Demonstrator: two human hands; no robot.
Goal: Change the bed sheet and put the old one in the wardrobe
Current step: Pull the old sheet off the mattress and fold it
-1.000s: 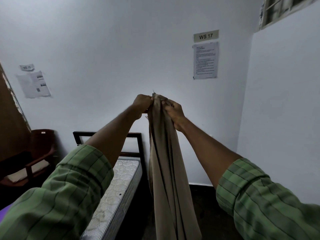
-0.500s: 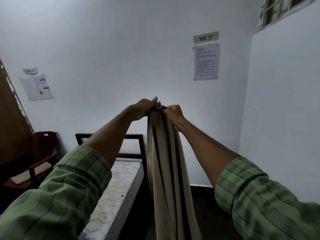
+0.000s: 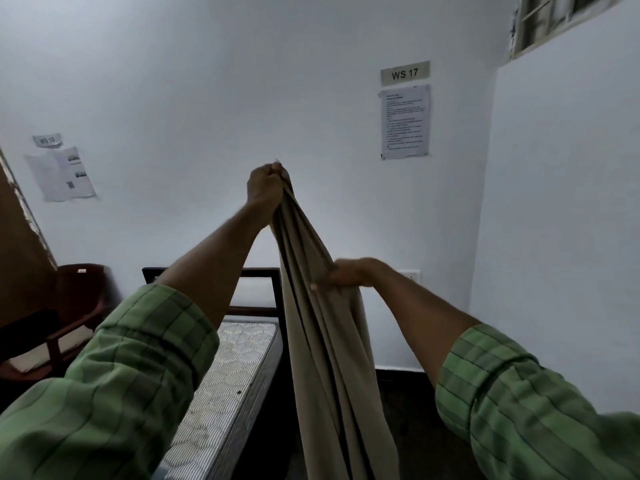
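Left hand: raised high, fingers curled tight round the gathered top of the beige bed sheet, which it holds bunched at one point so that the cloth hangs clear in long vertical folds. Right hand: lower, fingers curled round the hanging folds from the right side, pinching them together; by judgement this grip serves to run down or halve the length for folding. Bed sheet: suspended between the two hands and falling below the bottom of the view, just beside the right long edge of the bed, apart from the mattress; whether its lower end reaches the floor cannot be told. Sleeves: green checked, rolled to the forearm. Mattress: bare, quilted, striped on its side, lying on a dark frame with a headboard against the wall; its bareness suggests the old sheet is off and no fresh one is laid yet. Chair: dark wood, beyond the left side of the bed. Wall: white, bearing a sign reading WS 17 over a printed notice, and further left a second notice. No wardrobe is in view.
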